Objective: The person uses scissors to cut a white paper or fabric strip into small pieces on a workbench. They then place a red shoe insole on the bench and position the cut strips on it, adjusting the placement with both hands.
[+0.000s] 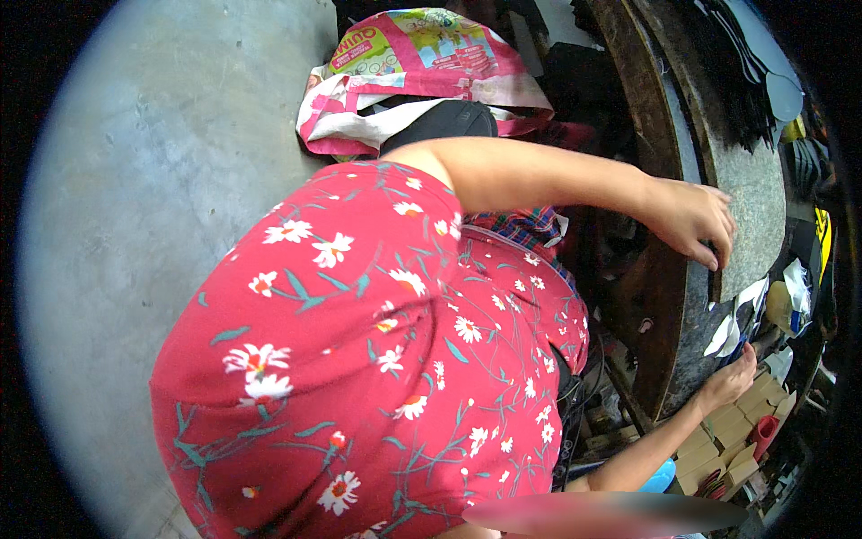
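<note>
My left hand (pixel 690 220) rests palm down at a rough grey slab (pixel 752 211) on the worktop. Its fingers are bent and the thumb lies close to them; whatever is between them is hidden. Lower in the view, my right hand (pixel 729 377) is closed at the worktop's edge, beside a small dark blue thing that I cannot make out. Between the two hands lie white, leaf-shaped cut pieces (pixel 725 334). A yellowish lump in white wrapping (pixel 781 304) sits just past them.
Black flat cut pieces (pixel 732 67) are stacked at the upper right. Cardboard boxes (pixel 718 445) and a red container (pixel 763 433) stand at the lower right, near a blue rounded thing (pixel 660 476). A pink printed bag (pixel 422 63) sits by the grey floor (pixel 180 180).
</note>
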{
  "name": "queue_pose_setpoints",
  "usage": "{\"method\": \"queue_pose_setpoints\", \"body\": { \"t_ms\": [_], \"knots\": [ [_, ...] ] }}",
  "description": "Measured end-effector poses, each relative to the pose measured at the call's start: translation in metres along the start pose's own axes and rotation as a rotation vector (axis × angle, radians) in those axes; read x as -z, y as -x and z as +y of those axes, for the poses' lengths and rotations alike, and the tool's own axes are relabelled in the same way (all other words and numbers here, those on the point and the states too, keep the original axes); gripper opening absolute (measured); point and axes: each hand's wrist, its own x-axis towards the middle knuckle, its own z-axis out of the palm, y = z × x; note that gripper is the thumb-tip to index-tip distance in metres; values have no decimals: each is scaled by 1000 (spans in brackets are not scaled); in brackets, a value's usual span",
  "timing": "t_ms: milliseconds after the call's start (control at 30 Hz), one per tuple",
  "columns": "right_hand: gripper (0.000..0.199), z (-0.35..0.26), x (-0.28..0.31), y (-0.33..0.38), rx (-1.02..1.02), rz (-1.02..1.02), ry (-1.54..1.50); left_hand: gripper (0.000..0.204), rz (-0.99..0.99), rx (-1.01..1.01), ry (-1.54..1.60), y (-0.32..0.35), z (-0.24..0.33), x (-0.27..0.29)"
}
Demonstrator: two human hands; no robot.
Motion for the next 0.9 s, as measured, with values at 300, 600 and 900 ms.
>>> {"method": "queue_pose_setpoints", "body": {
  "t_ms": [300,600,900],
  "knots": [
    [57,25,-5,-1,-64,-49,-174,30,-840,1369,-578,189,27,191],
    [58,22,-1,-2,-80,-123,-128,38,-586,1914,-881,273,24,235],
    [54,18,0,-3,-131,-113,-165,81,-587,1634,-864,263,29,259]
  ]
}}
